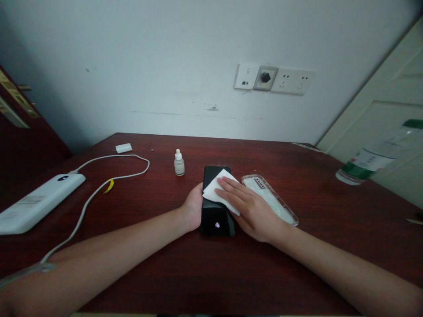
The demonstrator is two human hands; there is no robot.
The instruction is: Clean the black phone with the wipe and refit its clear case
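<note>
A black phone point(215, 219) lies screen up on the dark red table point(211, 273), near its middle. My left hand point(193, 207) grips the phone's left edge. My right hand point(246, 202) lies flat across the screen, fingers pointing left, and presses a folded white tissue point(218, 190) onto the glass. A clear phone case point(276, 200) lies just right of the phone, partly under my right hand. A small dropper bottle point(179, 163) with a white cap stands upright left of the phone's top end.
A white power bank point(36, 202) lies at the left with a white cable point(99, 187) looping from it, and a white plug point(124, 148) farther back. A plastic water bottle point(373, 158) lies at the right edge. Wall sockets point(274, 79) sit above the table.
</note>
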